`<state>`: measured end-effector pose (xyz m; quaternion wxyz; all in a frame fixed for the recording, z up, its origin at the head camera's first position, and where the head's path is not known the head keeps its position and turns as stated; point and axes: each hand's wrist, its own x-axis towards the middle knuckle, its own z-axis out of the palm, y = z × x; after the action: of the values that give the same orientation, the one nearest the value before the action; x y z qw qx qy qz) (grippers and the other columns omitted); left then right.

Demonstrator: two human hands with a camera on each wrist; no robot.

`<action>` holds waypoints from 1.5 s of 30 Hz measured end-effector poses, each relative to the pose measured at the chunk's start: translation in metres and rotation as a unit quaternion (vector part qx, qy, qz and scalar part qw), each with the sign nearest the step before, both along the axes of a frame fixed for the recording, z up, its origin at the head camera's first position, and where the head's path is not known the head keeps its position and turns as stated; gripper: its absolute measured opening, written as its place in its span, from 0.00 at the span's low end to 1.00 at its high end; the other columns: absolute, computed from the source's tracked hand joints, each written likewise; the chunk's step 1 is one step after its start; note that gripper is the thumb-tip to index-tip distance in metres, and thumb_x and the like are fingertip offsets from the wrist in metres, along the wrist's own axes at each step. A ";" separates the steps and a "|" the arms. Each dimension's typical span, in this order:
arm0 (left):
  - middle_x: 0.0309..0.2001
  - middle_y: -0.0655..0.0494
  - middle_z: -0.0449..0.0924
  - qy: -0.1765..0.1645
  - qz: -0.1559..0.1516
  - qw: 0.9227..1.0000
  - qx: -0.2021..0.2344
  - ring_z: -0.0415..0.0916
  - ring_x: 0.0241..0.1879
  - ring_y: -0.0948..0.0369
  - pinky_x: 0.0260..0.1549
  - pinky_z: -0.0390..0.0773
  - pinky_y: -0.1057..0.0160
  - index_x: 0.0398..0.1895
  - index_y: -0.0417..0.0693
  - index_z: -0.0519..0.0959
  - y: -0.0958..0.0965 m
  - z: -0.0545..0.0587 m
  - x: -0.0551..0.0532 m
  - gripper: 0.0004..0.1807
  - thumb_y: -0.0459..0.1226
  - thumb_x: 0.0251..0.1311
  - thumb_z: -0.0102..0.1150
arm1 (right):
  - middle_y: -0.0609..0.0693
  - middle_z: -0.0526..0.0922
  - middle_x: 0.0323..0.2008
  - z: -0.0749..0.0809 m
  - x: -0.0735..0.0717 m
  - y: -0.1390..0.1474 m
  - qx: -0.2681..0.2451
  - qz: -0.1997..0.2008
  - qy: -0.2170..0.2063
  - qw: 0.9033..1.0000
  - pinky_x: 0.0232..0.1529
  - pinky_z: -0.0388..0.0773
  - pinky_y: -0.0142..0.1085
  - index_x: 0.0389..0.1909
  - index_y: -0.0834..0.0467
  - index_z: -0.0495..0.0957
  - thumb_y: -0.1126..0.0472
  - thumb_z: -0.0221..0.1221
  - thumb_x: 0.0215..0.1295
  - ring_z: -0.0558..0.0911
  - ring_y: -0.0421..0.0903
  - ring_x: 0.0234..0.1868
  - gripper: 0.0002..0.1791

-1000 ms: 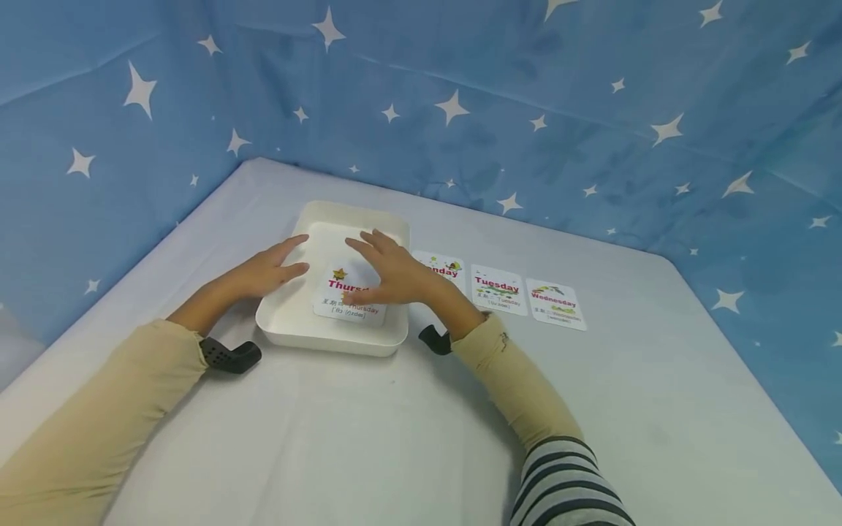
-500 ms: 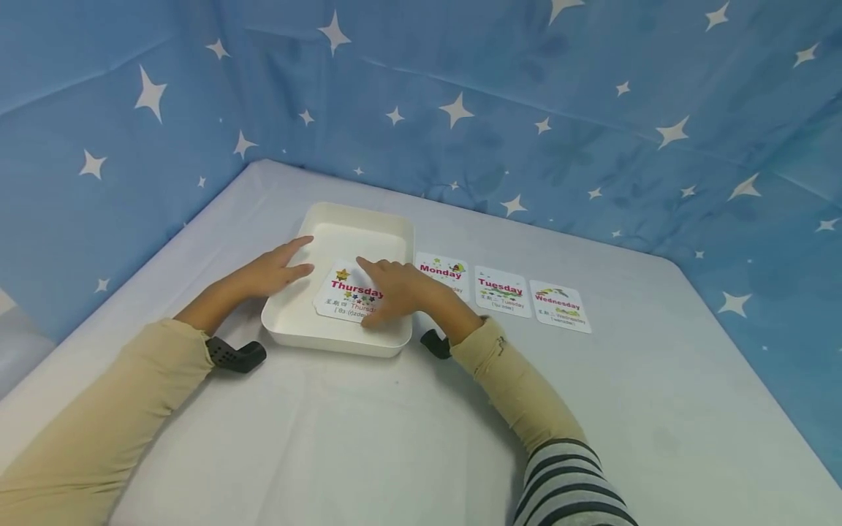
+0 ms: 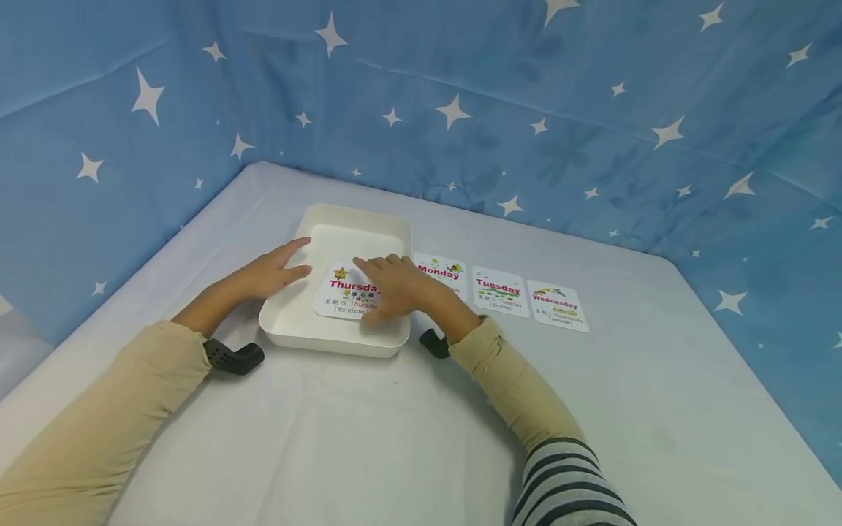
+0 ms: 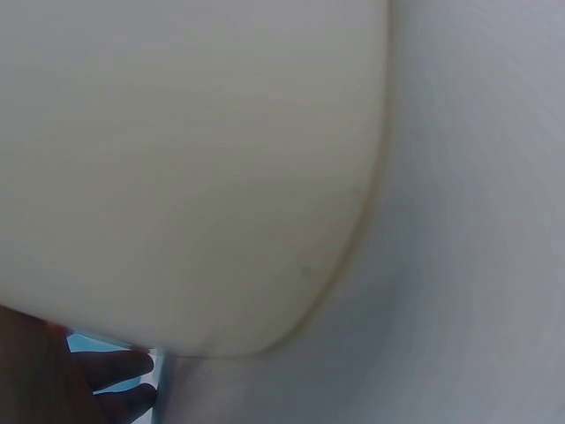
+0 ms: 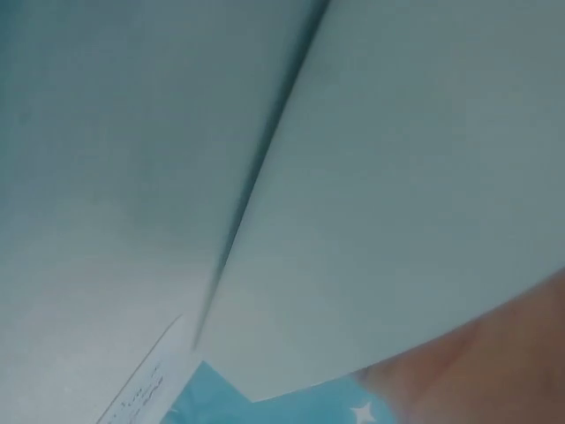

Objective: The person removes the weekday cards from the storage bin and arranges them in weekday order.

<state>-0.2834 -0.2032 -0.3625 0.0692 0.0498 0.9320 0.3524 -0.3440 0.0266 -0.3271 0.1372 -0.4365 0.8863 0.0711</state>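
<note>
A white plastic tray (image 3: 329, 341) stands on the table, and the Thursday word card (image 3: 335, 296) lies in its near half. From the right, my right hand (image 3: 395, 287) reaches over the tray's rim. Its index finger is at the card's far edge and the thumb at the near edge, with the card's right side hidden beneath the hand. My left hand (image 3: 271, 274) is over the tray's left rim, fingers and thumb spread apart and nothing between them. In the left wrist view, the tray's outer wall (image 4: 194, 194) fills much of the picture, with fingers (image 4: 115, 367) at lower left.
To the right of the tray, the Monday card (image 3: 442, 270), Tuesday card (image 3: 498, 291) and Wednesday card (image 3: 558, 305) lie in a row on the white tablecloth (image 3: 408, 438). A blue star-patterned curtain (image 3: 421, 109) hangs behind the table.
My right hand has come down from over the Thursday card and drawn back to its right side, bringing thumb and index finger to its edges. My left hand has stayed at the tray's left rim.
</note>
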 end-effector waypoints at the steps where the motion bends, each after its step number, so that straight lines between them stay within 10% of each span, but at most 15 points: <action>1: 0.70 0.32 0.39 0.000 -0.001 1.000 -0.001 0.38 0.68 0.37 0.64 0.43 0.38 0.71 0.40 0.40 0.000 0.000 -0.001 0.35 0.45 0.69 0.38 | 0.50 0.55 0.69 0.001 0.000 0.001 -0.002 -0.002 0.000 1.000 0.68 0.49 0.50 0.72 0.49 0.42 0.37 0.59 0.50 0.56 0.52 0.68 0.53; 23: 0.69 0.31 0.37 -0.006 -0.030 0.999 -0.014 0.37 0.67 0.34 0.62 0.42 0.35 0.71 0.42 0.37 -0.011 -0.002 -0.006 0.38 0.50 0.68 0.37 | 0.49 0.61 0.67 0.030 -0.004 0.036 -0.073 -0.043 0.009 0.996 0.64 0.58 0.47 0.71 0.51 0.49 0.42 0.61 0.48 0.63 0.50 0.61 0.50; 45: 0.70 0.31 0.32 -0.027 -0.002 1.000 -0.013 0.34 0.67 0.33 0.60 0.41 0.32 0.71 0.43 0.32 -0.042 0.004 0.013 0.40 0.53 0.68 0.36 | 0.50 0.68 0.60 0.035 -0.010 0.093 -0.154 -0.051 -0.036 0.986 0.51 0.69 0.45 0.69 0.53 0.53 0.49 0.63 0.49 0.66 0.49 0.55 0.47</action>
<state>-0.2705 -0.2454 -0.3585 0.0960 0.0411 0.9342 0.3411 -0.3545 0.1199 -0.2924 0.1036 -0.4088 0.9023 -0.0889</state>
